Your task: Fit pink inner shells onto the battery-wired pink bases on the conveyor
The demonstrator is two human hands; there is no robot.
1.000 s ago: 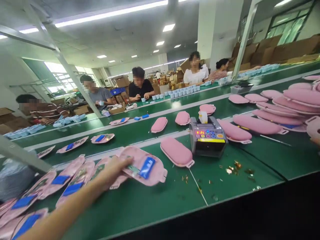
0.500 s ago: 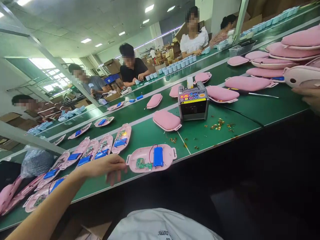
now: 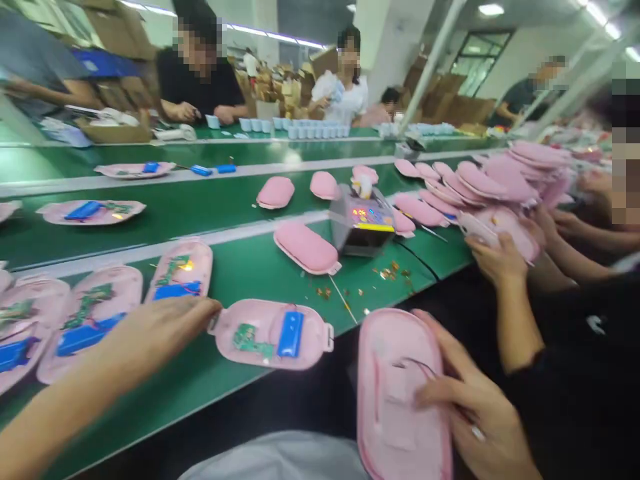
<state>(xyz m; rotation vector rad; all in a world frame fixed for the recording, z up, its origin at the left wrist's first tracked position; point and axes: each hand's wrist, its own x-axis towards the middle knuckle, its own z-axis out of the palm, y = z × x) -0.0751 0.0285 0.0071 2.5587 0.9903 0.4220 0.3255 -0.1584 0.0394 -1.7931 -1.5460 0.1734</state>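
My left hand [image 3: 185, 312] is at the left end of an open pink shell half [image 3: 273, 320], its fingertips closed at the end loop. Inside that shell are a green circuit board [image 3: 253, 341] and a blue battery pack [image 3: 290, 335] with a thin wire. It lies at the table's front edge. My right hand [image 3: 475, 407], a ring on one finger, grips a pink shell cover [image 3: 395, 400] by its right side. The cover's hollow inner face is turned up, with dark wires near my thumb. It is off the table, in front of my lap.
Several open shells with batteries [image 3: 93, 320] line the left. A tape dispenser [image 3: 363, 223] stands behind, near a closed pink case [image 3: 306, 248] and scattered brass-coloured pieces [image 3: 393, 272]. A co-worker's hand [image 3: 505, 260] holds a pink shell at right, beside piled pink cases [image 3: 515, 177].
My view has swung right. My right hand has come into view with a pink shell cover. My left hand's fingers, hanging beside the open shell before, are now closed at its end.
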